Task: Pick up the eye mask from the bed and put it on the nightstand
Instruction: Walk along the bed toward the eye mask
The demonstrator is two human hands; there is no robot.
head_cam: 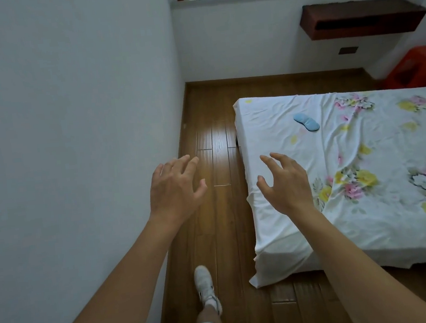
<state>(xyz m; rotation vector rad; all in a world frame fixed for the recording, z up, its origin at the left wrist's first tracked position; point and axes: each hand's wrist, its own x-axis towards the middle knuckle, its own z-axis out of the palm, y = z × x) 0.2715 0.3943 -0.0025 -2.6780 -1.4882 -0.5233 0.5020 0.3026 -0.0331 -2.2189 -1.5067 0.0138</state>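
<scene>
approach stage: eye mask (pixel 306 122) not yet picked up, lying on the floral bed sheet (pixel 351 174) near the far corner.
left hand (pixel 177 190) and right hand (pixel 285 184) both raised, fingers spread and loosely curled, holding nothing. next move, in my judgement: step along the wooden floor (pixel 219 160) and reach forward. no nightstand identifiable; a wall shelf (pixel 362 18) and a red crate (pixel 418 67) stand beyond. path unobstructed.

eye mask (pixel 306 122) lies on bed (pixel 277 220), right of wall (pixel 70 97).
</scene>
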